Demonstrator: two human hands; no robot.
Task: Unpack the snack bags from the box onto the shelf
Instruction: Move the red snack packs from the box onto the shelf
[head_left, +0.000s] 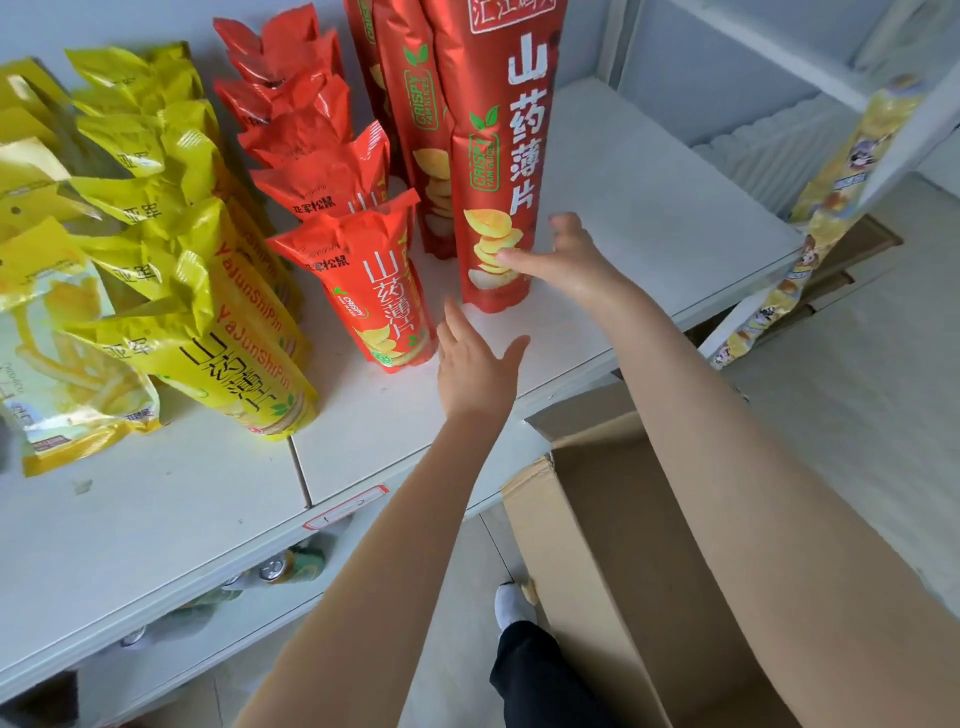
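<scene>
Fingers (563, 224) of your right hand (569, 267) spread, thumb touching front of tall red bag (493, 130) low down; nothing clasped. Left hand (475, 364) flat, splayed, empty, over shelf (649, 208) just before bag's base. Bag stands upright on shelf, front of row of like bags, beside smaller red bags (374, 291). Step looks like steadying placed bag. Next: ease hands off without tipping it, then reach down to box (623, 519); contents not visible.

The tall red bag (493, 156) runs off the top edge.
</scene>
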